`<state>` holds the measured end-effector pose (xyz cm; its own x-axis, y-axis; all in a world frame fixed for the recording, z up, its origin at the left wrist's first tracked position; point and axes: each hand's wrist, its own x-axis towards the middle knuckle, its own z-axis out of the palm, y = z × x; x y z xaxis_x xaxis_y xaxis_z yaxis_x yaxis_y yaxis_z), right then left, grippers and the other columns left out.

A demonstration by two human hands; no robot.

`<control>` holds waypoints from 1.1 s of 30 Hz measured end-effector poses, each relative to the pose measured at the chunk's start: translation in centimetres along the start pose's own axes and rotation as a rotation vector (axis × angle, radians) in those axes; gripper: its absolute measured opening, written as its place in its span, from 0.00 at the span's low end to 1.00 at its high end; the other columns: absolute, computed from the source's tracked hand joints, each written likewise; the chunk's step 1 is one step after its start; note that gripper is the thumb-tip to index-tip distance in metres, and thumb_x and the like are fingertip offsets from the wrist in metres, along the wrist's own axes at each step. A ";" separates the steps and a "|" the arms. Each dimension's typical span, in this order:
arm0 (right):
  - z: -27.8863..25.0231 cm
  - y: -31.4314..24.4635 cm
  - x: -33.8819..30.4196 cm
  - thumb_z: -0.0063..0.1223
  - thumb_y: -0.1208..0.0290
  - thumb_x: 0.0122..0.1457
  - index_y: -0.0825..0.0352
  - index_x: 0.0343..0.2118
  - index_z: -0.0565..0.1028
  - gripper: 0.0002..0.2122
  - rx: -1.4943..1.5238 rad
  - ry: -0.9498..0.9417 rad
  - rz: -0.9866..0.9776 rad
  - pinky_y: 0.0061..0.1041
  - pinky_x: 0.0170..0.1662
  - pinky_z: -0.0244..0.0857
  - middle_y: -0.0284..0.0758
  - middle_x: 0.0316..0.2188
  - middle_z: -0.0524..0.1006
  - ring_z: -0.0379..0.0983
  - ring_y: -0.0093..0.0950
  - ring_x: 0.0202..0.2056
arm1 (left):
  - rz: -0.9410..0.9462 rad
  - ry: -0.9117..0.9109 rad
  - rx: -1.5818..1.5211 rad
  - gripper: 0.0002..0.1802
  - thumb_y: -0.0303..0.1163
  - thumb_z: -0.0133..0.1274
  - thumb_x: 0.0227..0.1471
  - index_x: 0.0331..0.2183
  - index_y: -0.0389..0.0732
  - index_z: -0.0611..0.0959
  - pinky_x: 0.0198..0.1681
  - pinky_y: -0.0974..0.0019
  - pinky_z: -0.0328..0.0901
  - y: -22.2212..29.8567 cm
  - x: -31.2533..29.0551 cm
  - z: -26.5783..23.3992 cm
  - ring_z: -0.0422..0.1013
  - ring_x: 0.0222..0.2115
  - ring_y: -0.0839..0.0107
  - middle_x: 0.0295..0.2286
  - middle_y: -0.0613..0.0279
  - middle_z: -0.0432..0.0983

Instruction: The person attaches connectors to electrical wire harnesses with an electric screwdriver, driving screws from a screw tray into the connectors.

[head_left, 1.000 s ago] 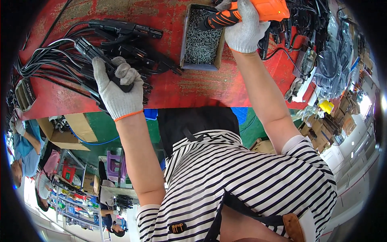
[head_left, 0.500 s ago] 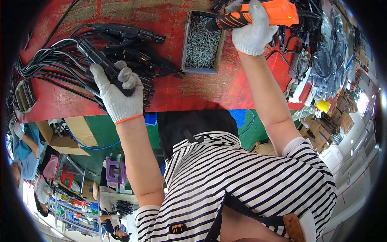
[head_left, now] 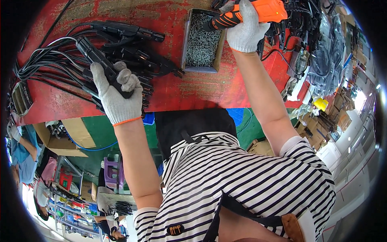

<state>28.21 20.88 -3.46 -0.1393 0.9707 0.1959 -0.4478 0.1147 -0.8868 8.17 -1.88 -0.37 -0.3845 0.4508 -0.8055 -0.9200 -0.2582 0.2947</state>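
My left hand [head_left: 121,99], in a white knit glove, is closed round a black cabled handle [head_left: 92,51] shaped like a welding electrode holder. More such black holders [head_left: 131,56] lie in a pile beside and under it, their cables bundled off to the left. My right hand [head_left: 246,35], gloved too, grips an orange and black power screwdriver [head_left: 271,11]. The screwdriver's dark nose points left, over the upper right of an open box [head_left: 201,69] of small silver screws [head_left: 200,47]. The tip's contact with the screws cannot be made out.
The worn red tabletop [head_left: 209,90] ends just before my body. Black parts and plastic-bagged cables [head_left: 328,60] crowd its right side. A grey divided holder [head_left: 22,98] is at the left edge. A cardboard box [head_left: 74,135] stands below; co-workers are at the lower left.
My right hand and the screwdriver have shifted slightly left, bringing the nose a little further over the screw box. My left hand keeps its hold, almost still.
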 end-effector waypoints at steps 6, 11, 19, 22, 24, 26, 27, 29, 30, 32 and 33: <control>0.0 0.1 -0.1 0.59 0.76 0.61 0.66 0.45 0.73 0.11 -0.002 0.014 0.003 0.32 0.32 0.76 0.39 0.38 0.80 0.78 0.29 0.31 | 0.014 0.011 -0.038 0.26 0.53 0.64 0.57 0.41 0.41 0.74 0.19 0.77 0.55 -0.1 -0.1 0.3 0.62 0.20 0.80 0.30 0.62 0.72; 0.4 -0.3 -0.1 0.59 0.75 0.61 0.65 0.45 0.73 0.11 -0.028 0.032 0.013 0.32 0.33 0.76 0.39 0.37 0.80 0.79 0.29 0.31 | 0.019 0.025 -0.024 0.26 0.53 0.64 0.57 0.41 0.42 0.74 0.18 0.77 0.55 0.0 -0.1 0.3 0.62 0.20 0.80 0.30 0.62 0.72; 0.6 0.7 0.4 0.58 0.74 0.62 0.64 0.46 0.73 0.10 0.762 -0.036 0.088 0.33 0.34 0.77 0.39 0.38 0.80 0.79 0.30 0.31 | 0.042 0.061 -0.030 0.27 0.52 0.65 0.57 0.36 0.36 0.76 0.17 0.79 0.56 -0.5 -0.9 1.7 0.60 0.17 0.81 0.27 0.64 0.72; 1.8 -2.7 0.0 0.56 0.74 0.63 0.65 0.45 0.73 0.09 0.070 0.025 0.041 0.34 0.35 0.77 0.40 0.38 0.80 0.79 0.31 0.30 | 0.056 0.073 -0.033 0.27 0.52 0.65 0.57 0.37 0.35 0.76 0.17 0.79 0.56 -0.3 -0.9 1.6 0.60 0.17 0.81 0.27 0.64 0.72; 2.5 -4.1 0.1 0.55 0.73 0.63 0.64 0.45 0.73 0.09 0.048 0.050 0.039 0.34 0.35 0.77 0.40 0.38 0.80 0.80 0.32 0.30 | 0.078 0.095 -0.019 0.27 0.51 0.65 0.57 0.37 0.35 0.76 0.17 0.80 0.57 -0.4 -1.0 1.9 0.60 0.17 0.81 0.27 0.64 0.73; 3.1 -5.5 0.4 0.54 0.72 0.63 0.64 0.45 0.73 0.09 -0.022 0.067 0.031 0.34 0.34 0.77 0.41 0.37 0.80 0.80 0.33 0.29 | 0.050 0.061 -0.018 0.27 0.53 0.64 0.57 0.38 0.38 0.75 0.18 0.78 0.57 0.0 -0.9 1.4 0.62 0.19 0.80 0.28 0.63 0.72; 3.6 -6.1 0.6 0.54 0.72 0.63 0.64 0.45 0.73 0.09 -0.021 0.063 0.027 0.34 0.34 0.77 0.41 0.37 0.80 0.80 0.33 0.29 | 0.022 0.033 -0.014 0.26 0.54 0.64 0.57 0.39 0.41 0.75 0.19 0.77 0.57 0.2 -0.9 1.1 0.63 0.21 0.80 0.30 0.62 0.72; 4.4 -7.0 0.9 0.54 0.71 0.64 0.65 0.45 0.73 0.09 0.001 0.066 0.045 0.34 0.34 0.77 0.41 0.37 0.80 0.80 0.32 0.28 | 0.011 0.027 -0.022 0.27 0.54 0.64 0.57 0.38 0.41 0.75 0.19 0.77 0.57 0.4 -0.7 1.0 0.63 0.21 0.80 0.29 0.63 0.72; 4.7 -7.4 1.0 0.55 0.71 0.63 0.64 0.45 0.72 0.09 -0.040 0.045 0.037 0.33 0.32 0.77 0.40 0.37 0.80 0.79 0.31 0.28 | -0.002 0.025 -0.028 0.27 0.55 0.63 0.57 0.37 0.40 0.75 0.19 0.77 0.58 0.5 -0.7 1.0 0.63 0.21 0.79 0.29 0.63 0.72; 4.8 -7.6 1.1 0.55 0.70 0.63 0.64 0.45 0.72 0.09 -0.050 0.027 0.033 0.34 0.31 0.76 0.40 0.37 0.80 0.79 0.31 0.27 | -0.054 -0.024 -0.014 0.27 0.55 0.63 0.57 0.36 0.39 0.76 0.19 0.77 0.58 0.8 -1.4 0.9 0.63 0.21 0.79 0.29 0.63 0.72; 4.8 -7.7 1.2 0.56 0.70 0.63 0.63 0.45 0.72 0.10 -0.062 0.012 0.032 0.34 0.30 0.76 0.40 0.37 0.80 0.79 0.31 0.27 | -0.109 -0.067 0.002 0.28 0.56 0.63 0.57 0.35 0.39 0.76 0.19 0.77 0.58 1.0 -1.6 0.8 0.63 0.20 0.79 0.28 0.64 0.72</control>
<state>27.21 20.16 5.63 -0.1422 0.9765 0.1621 -0.3880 0.0957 -0.9167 7.86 -2.17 1.66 -0.2859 0.5326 -0.7966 -0.9569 -0.2029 0.2078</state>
